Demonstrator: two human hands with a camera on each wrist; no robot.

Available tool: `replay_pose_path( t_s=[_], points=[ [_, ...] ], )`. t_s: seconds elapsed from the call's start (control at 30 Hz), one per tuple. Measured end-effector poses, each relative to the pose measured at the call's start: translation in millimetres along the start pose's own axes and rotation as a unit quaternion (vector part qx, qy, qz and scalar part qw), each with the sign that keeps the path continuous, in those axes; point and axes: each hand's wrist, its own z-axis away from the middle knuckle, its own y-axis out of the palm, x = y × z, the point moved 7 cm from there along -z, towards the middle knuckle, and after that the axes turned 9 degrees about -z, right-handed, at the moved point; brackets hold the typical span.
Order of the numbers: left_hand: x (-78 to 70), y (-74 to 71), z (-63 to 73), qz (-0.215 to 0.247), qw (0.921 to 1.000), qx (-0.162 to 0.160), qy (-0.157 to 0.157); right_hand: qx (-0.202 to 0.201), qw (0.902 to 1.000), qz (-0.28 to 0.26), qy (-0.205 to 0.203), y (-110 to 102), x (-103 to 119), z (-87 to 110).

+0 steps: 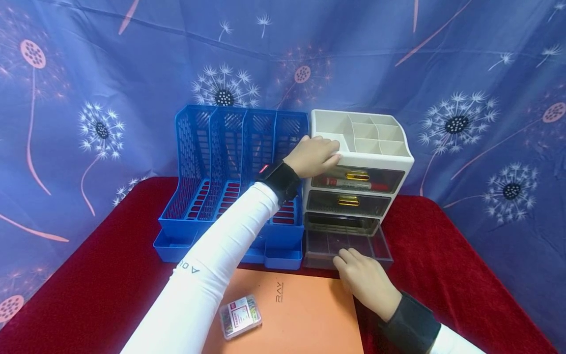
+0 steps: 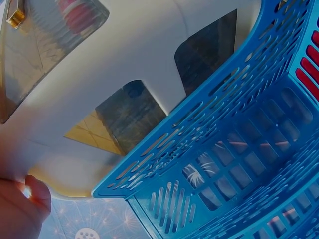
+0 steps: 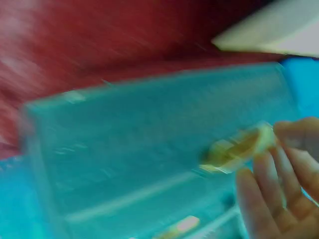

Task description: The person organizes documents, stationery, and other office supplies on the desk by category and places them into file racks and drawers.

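A white desk organizer (image 1: 362,158) with smoky see-through drawers stands at the right of the table. My left hand (image 1: 313,156) grips its top front-left corner, fingers over the rim and thumb down the front. The bottom drawer (image 1: 325,246) is pulled out, its inside split by dividers. At that drawer's front is my right hand (image 1: 364,278), fingers bent. In the blurred right wrist view, thumb and fingertips pinch the gold drawer handle (image 3: 237,152). Behind the top drawer's front lies a red-and-white marker (image 1: 353,184). The middle drawer (image 1: 347,203) is closed.
Left of the organizer, close against it, stands a blue slotted file rack (image 1: 187,162) with small front trays. An orange folder (image 1: 305,314) marked RAY lies in front, bearing a clear box of colourful small items (image 1: 240,317). Red cloth (image 1: 84,290) covers the table; a patterned blue curtain hangs behind.
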Motion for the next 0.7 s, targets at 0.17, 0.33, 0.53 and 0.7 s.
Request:
replay_pose_path(
  t_s=[0.17,0.33,0.53,0.7],
  points=[
    [0.0,0.9,-1.3,-0.003,1.0000,0.004,-0.001,0.064,0.9928,-0.101,0.004,-1.2,24.4,-19.0],
    [0.6,0.9,-1.5,0.000,1.0000,0.006,-0.001,0.165,0.9568,-0.237,-0.036,7.8,62.8,-40.0],
    [0.9,1.8,-1.2,-0.001,1.0000,0.003,-0.003,0.225,0.9109,-0.328,-0.109,21.2,105.7,-56.5],
    [-0.6,2.1,-2.3,0.002,1.0000,0.001,-0.003,0.252,0.8949,-0.341,-0.138,35.4,130.1,-62.4]
  ],
)
